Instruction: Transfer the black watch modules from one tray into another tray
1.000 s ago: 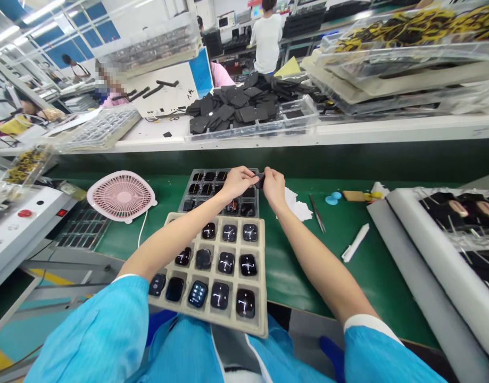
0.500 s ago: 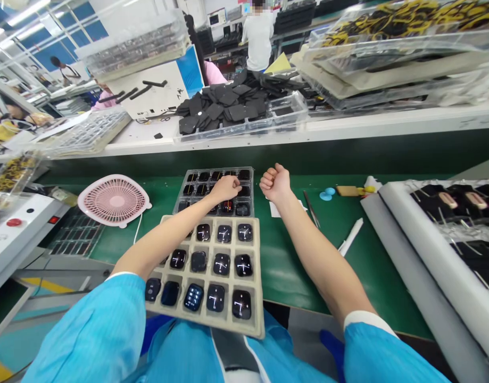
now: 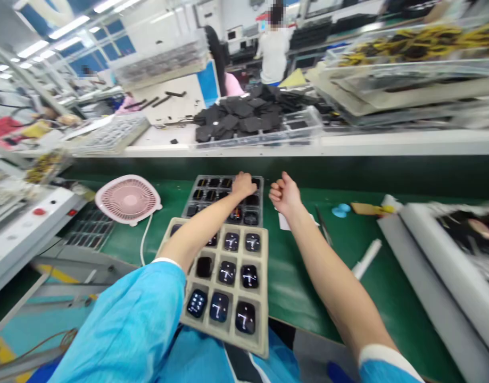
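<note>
My left hand (image 3: 244, 185) is over the right back part of a clear plastic tray (image 3: 190, 205) with dark square watch bodies in its pockets. Its fingers are curled downward, and whatever they may grip is hidden. Just right of that tray, my right hand (image 3: 284, 195) is raised above the green bench with its fingers closed in; nothing can be made out in them. Nearer my body lies a beige tray (image 3: 264, 298) of smartwatches, several with lit clock faces, such as one watch (image 3: 245, 317) at the front right. My left forearm covers part of the beige tray.
A pink fan (image 3: 129, 199) stands left on the green bench (image 3: 292, 282). To the right are tweezers (image 3: 324, 226), a white pen-like tool (image 3: 367, 259) and a blue knob-like piece (image 3: 341, 210). Black pads (image 3: 244, 117) are heaped on the shelf. People work beyond.
My left hand has moved slightly right and farther back over the clear tray. My right hand stays closed in about the same place. The camera view has shifted, moving the scene rightward and down.
</note>
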Available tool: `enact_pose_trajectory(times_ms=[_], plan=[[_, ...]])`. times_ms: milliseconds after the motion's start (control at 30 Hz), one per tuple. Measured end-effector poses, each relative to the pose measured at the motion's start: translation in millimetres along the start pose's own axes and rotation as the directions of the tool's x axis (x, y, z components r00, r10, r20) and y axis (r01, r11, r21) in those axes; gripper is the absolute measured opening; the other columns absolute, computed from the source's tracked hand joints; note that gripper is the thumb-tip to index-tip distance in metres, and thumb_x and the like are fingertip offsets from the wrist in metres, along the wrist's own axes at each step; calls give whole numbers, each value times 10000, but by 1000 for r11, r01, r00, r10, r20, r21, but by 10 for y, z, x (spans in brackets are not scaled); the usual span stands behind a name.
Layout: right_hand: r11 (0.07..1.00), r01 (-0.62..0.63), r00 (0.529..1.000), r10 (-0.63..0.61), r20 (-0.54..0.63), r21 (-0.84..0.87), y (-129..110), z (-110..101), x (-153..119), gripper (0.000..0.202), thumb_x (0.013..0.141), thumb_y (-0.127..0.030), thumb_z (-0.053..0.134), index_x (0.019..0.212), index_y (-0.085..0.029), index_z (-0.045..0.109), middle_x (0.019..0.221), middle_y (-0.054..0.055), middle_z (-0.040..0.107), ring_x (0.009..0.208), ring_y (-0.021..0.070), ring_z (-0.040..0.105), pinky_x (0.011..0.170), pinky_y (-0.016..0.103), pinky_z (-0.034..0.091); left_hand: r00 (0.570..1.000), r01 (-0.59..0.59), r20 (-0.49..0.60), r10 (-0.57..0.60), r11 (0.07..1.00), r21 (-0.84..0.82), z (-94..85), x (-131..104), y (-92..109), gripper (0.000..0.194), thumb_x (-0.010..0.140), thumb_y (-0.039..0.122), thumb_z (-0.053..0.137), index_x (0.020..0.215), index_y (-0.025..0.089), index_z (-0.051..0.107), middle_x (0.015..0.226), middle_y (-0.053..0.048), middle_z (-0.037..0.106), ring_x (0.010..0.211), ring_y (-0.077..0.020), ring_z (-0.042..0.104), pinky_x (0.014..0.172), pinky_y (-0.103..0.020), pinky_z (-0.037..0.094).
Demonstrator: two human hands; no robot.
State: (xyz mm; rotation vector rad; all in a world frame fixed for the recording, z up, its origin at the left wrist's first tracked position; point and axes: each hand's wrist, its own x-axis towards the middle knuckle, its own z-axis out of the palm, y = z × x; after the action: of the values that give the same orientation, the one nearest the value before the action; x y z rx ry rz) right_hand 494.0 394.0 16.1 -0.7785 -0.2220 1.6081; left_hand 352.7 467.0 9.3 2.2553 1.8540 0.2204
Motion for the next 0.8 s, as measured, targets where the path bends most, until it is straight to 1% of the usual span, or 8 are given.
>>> enact_pose_trajectory(times_ms=[33,133,200,267,400,600,700,800], plan=[[1000,-15,1000,15,13,2,12,-10,-12,527,1129,-399,402,655,-226,254,489,-55,338,370,53,188,313,171,138,1000,19,1,-19,1000,1,-3,-38,26,365,981,267,615,1278,74,702,1392,-251,630,1283,-333,636,1078,-403,532],[1000,-10,999,10,33,-25,57,-57,16,551,1121,-411,452,642,-228,252,451,-79,223,333,56,175,304,186,149,997,74,13,-74,997,1,22,-84,55,410,960,352,660,1290,116,715,1379,-198,656,1279,-298,645,1047,-338,557],[994,18,1000,-15,27,-112,90,-85,72,557,1120,-400,444,614,-227,286,438,-68,210,312,63,187,288,199,159,994,85,67,-83,996,-16,55,-51,30,510,951,365,646,1386,99,658,1476,-221,587,1374,-320,586,1086,-361,548],[976,60,998,-54,34,-211,121,-102,114,563,1114,-366,404,573,-229,325,434,-47,204,300,69,193,271,210,165,993,94,78,-90,994,-56,83,-15,-18,591,915,371,663,1436,96,616,1535,-227,540,1419,-339,551,1110,-386,544],[922,146,989,-145,29,-357,177,-112,112,547,1053,-337,406,524,-231,322,464,-22,177,312,72,188,272,220,150,998,21,64,-11,986,-166,117,-17,-114,566,895,349,646,1431,170,615,1424,-177,662,1343,-327,632,1053,-394,580],[866,194,976,-219,0,-462,232,-75,83,584,1014,-462,427,507,-228,254,504,-24,138,344,70,165,337,292,99,995,-86,25,97,954,-289,66,-24,-213,537,920,331,634,1440,200,643,1358,-135,730,1291,-327,678,1027,-408,583],[862,183,976,-215,-14,-473,243,-47,85,630,1011,-552,427,496,-236,249,502,-31,128,354,73,149,389,332,61,986,-154,-3,168,893,-422,-41,-71,-217,516,924,362,694,1413,197,687,1191,-90,782,1194,-285,720,1049,-371,562],[829,219,960,-276,-37,-514,276,-19,78,668,928,-666,574,490,-247,295,511,-41,164,382,74,160,434,343,54,977,-183,-18,212,796,-577,-169,-203,-171,494,910,377,750,1363,180,734,1023,-46,789,1070,-237,742,1074,-352,536]])
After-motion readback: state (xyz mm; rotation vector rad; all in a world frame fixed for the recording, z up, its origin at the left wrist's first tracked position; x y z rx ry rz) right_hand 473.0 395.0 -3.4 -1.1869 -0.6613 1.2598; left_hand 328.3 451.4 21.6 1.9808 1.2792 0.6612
